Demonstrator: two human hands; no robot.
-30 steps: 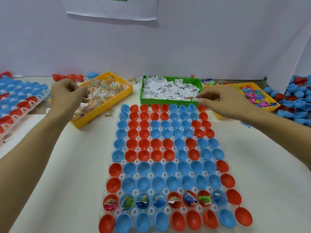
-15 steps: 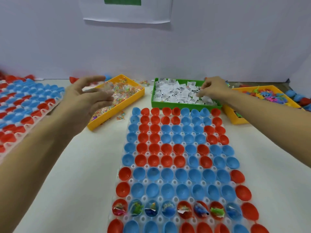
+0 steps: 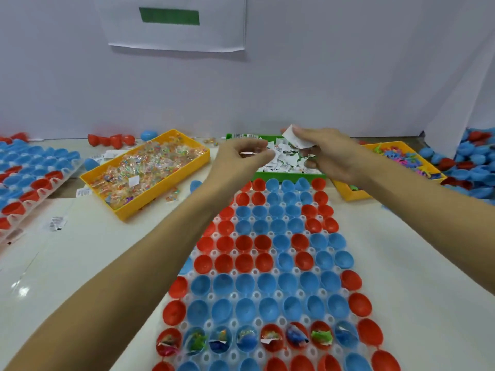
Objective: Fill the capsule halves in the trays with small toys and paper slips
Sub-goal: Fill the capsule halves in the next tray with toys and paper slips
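A clear tray (image 3: 270,266) of red and blue capsule halves lies in front of me. One near row (image 3: 243,340) holds small toys and paper slips; the halves beyond it are empty. Behind the tray stands a green bin (image 3: 288,163) of white paper slips. My right hand (image 3: 325,153) hovers over that bin, pinching a bunch of white paper slips (image 3: 293,136). My left hand (image 3: 242,156) is beside it at the bin's left end, fingers curled around a small wrapped item that is hard to make out.
A yellow bin (image 3: 146,170) of wrapped small toys sits to the left. Another yellow bin (image 3: 401,159) of colourful plastic toys is on the right. A second capsule tray (image 3: 29,178) lies at far left. Loose capsule halves (image 3: 471,162) pile at far right. A stray slip (image 3: 56,223) lies on the table.
My left hand has moved right from the yellow toy bin to the green bin. My right hand has lifted slips out of the green bin.
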